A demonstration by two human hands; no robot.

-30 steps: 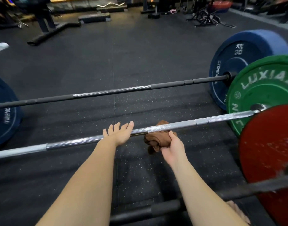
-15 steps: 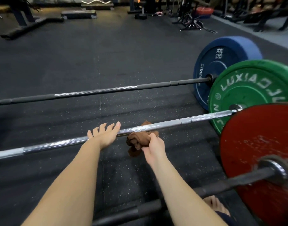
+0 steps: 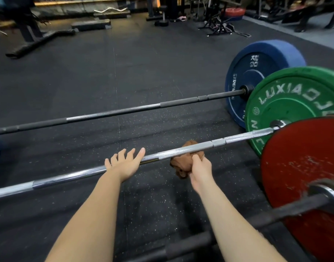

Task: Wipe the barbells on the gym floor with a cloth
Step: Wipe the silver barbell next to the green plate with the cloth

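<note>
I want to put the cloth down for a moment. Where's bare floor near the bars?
Nearest the right hand gripping the cloth: the bare floor strip between the chrome bar and the black bar. More open floor lies beyond the black bar. Crowded on the right, where the blue plate, green plate and red plate cluster.

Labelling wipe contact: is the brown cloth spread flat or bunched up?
Bunched. The brown cloth is a crumpled wad gripped in the right hand, held against the silver bar.

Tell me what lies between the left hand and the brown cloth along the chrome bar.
Head view: only bare chrome bar runs from the left hand to the cloth, nothing else on it.
</note>
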